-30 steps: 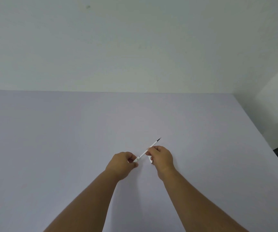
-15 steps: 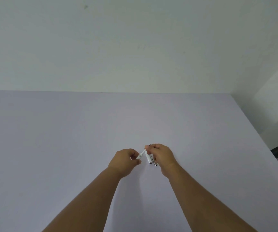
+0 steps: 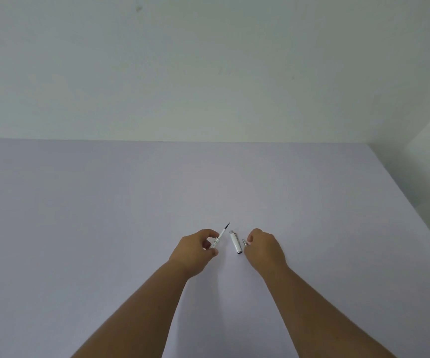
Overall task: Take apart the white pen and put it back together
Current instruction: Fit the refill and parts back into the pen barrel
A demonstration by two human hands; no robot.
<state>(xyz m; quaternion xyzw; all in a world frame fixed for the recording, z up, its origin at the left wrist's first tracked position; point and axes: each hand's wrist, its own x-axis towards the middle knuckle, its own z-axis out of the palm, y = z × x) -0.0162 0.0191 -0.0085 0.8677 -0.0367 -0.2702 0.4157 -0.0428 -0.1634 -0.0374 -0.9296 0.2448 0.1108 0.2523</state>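
White barrel (image 3: 235, 244) lies loose on the table (image 3: 105, 228) between both hands. Left hand (image 3: 195, 250) pinches the refill (image 3: 221, 235), dark tip pointing away. Right hand (image 3: 264, 248) is curled around a small silvery piece (image 3: 245, 242), apparently the nose cone. Best to set each part down separately, within reach, so nothing rolls off.

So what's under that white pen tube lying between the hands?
Only the plain pale lavender tabletop shows under the short white pen tube with silver ends. It lies flat, so anything directly beneath it is hidden; its inside cannot be seen either.
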